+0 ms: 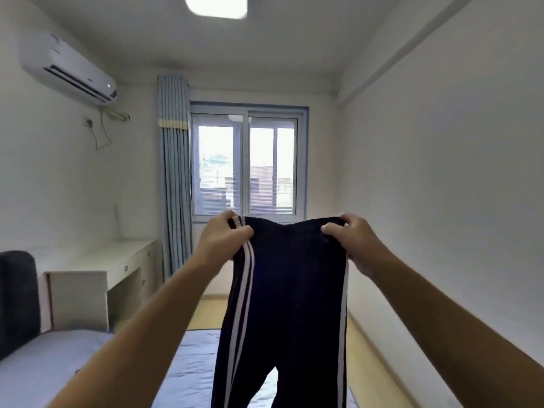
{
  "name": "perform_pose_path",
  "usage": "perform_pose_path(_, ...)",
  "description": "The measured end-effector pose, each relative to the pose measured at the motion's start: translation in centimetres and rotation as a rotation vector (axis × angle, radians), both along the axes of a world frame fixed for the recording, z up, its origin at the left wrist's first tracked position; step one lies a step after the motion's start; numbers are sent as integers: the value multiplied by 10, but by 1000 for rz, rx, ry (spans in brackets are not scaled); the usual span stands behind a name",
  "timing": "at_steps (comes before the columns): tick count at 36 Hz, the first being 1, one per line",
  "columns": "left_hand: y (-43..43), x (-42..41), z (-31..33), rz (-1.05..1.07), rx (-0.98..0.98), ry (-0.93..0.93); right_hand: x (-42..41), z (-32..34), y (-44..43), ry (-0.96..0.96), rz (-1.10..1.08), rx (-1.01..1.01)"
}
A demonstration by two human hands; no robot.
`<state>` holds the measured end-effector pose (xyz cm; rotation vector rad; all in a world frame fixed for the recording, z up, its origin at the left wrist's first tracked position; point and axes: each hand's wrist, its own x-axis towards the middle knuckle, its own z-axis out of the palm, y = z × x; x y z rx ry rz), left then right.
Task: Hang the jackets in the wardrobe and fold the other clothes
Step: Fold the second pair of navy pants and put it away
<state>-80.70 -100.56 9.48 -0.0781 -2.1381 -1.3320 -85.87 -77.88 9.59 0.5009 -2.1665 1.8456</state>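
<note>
Up at chest height, both hands, left hand [226, 240] and right hand [353, 240], pinch the waistband corners of the dark striped trousers [288, 290], letting the legs hang straight above the bed [59, 369], probably for folding.

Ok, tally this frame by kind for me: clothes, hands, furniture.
Clothes: 1, dark track trousers with white side stripes
Hands: 2, left hand and right hand, each gripping the waistband
Furniture: 2, bed and desk
Total: 5
</note>
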Motion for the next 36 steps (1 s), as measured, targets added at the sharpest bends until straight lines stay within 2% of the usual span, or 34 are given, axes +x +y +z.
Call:
perform_pose_path(3, 19, 13, -31, -43, -61, 24, 17, -33, -20, 98, -1, 63)
perform_pose_path(8, 33, 32, -76, -67, -26, 42, 41, -75, -38, 195, 31, 190)
perform_pose_path(12, 37, 47, -125, -81, 28, 3, 56, -114, -37, 188, 83, 257)
perform_pose_path(18, 38, 60, -175, -62, 32, -111, 73, -166, -42, 68, 209, 191)
perform_pose_path(21, 36, 64, -181, -118, 102, -250, 79, -183, -43, 58, 207, 212)
perform_pose_path(24, 40, 69, -181, -200, 352, -399, 84, -194, -43, 31, 210, 223)
perform_pose_path(26, 42, 71, -180, -198, 452, -447, 84, -199, -42, 15, 226, 223)
perform_pose_path(36, 38, 66, -193, -276, 380, -541, 78, -217, -30, 21, 250, 306)
